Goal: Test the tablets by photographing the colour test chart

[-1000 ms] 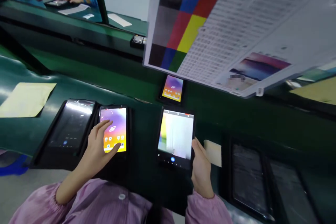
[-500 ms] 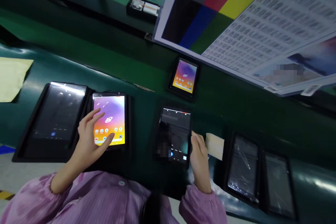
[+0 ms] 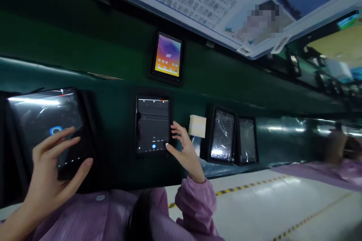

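Note:
My left hand (image 3: 53, 162) is open, fingers spread over the left tablet (image 3: 42, 107). That tablet's screen is dark, with a blue ring icon beside my fingertips; I cannot tell whether they touch the glass. In front of me lies the middle tablet (image 3: 152, 120), showing a dark camera-like screen with a blue dot near the bottom. My right hand (image 3: 185, 152) is at its right side, fingers apart, the thumb tip at the lower right corner of the screen. A pale sponge-like block (image 3: 197, 125) sits just beyond the right fingers.
Further back is a tablet (image 3: 167, 55) with a lit purple and orange screen. Two dark tablets with shiny film, one (image 3: 223, 135) beside the other (image 3: 247, 140), lie to the right. A printed board (image 3: 198, 3) overhangs the back. Another person's purple sleeve (image 3: 345, 173) shows far right.
The view has swung right. The left tablet's screen went from a bright home screen to dark with a blue ring. My right hand's fingers have come away from the middle tablet's edge and spread.

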### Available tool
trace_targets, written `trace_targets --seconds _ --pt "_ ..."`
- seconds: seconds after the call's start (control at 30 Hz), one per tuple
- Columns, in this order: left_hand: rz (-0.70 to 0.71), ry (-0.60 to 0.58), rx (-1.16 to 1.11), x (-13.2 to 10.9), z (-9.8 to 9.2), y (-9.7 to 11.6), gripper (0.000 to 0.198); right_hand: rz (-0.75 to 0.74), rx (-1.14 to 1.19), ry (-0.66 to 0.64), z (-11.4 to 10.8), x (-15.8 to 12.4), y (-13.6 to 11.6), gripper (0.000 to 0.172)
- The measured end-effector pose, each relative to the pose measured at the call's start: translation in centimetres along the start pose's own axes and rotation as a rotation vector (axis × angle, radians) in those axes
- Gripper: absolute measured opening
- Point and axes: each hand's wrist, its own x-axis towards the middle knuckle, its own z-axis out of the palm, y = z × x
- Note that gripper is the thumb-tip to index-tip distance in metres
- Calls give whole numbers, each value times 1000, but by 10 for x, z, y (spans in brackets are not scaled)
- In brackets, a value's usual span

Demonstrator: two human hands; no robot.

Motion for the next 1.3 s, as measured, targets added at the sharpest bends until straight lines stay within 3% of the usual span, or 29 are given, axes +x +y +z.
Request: trace_targets --seconds 0.1,0.33,0.5,0.63,0.73,0.83,0.93,1.0,1.07,1.13,1.23,1.3 --pt "46 -97 6 0 11 10 50 16 -81 37 11 -2 -10 80" --pt "170 -264 17 -2 24 23 53 85 -419 177 66 0 -38 128" --pt "164 -262 23 -2 27 26 51 73 -463 239 83 -2 -36 133" --pt "163 -305 -2 -5 34 30 52 3 -409 284 60 -2 -30 122" --pt "76 -397 -99 -7 42 35 56 7 -498 478 23 4 -22 101" --pt "-70 -481 -226 -7 55 43 67 111 -672 665 -12 17 -12 100" --pt "-197 -541 -309 -7 74 50 83 236 -769 611 -37 29 -7 99" --pt "-226 -551 -333 -6 86 53 89 263 -767 491 -48 37 -10 83" --pt "-215 -537 -326 -6 96 56 93 185 -689 410 -55 46 -19 64" --pt "-193 -517 -299 -6 104 58 95 -17 -507 373 -57 59 -31 51" --pt "-167 -498 -258 -6 111 62 98 -392 -150 336 -50 86 -47 41" --pt "-147 -481 -238 -6 114 63 99 -539 28 318 -39 107 -52 38"
